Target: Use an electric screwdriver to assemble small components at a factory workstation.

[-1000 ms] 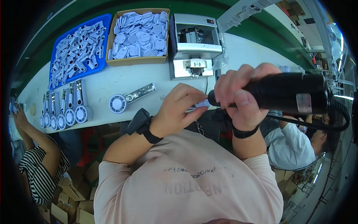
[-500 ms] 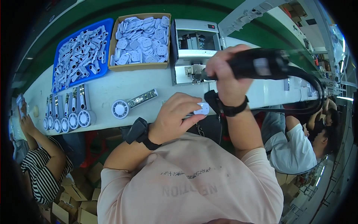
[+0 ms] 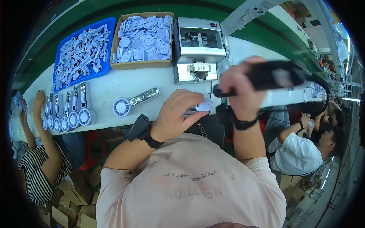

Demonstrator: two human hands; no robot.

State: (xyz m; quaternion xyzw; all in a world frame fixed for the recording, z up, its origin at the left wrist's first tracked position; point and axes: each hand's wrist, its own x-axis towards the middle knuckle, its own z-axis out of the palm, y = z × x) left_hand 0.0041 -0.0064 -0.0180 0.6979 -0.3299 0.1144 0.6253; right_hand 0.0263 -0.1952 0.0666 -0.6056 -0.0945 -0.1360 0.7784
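Note:
My left hand (image 3: 173, 117) is closed on a small white plastic part (image 3: 204, 105) with a rounded end, held just over the table's front edge; the fingers hide its rear portion. In my right hand (image 3: 245, 89) is a black electric screwdriver (image 3: 272, 75), its bit end pointing left, above and to the right of the white part. The bit appears apart from the part, though motion blurs it. Left of my hands lies a white handheld-fan half (image 3: 121, 107) with a circuit board in its handle. Behind the screwdriver stands a silver-and-black screw feeder (image 3: 200, 56).
Several similar fan halves (image 3: 85, 116) line the left front edge. A blue tray (image 3: 112, 36) holds white handle pieces, and a cardboard box (image 3: 140, 65) holds white square plates. The screwdriver's black cable (image 3: 327, 89) loops at right. Co-workers sit on both sides.
My right hand has brought the screwdriver away from the feeder, down and right, toward the white part. My left hand has tilted that part slightly. The co-worker at left has raised an arm.

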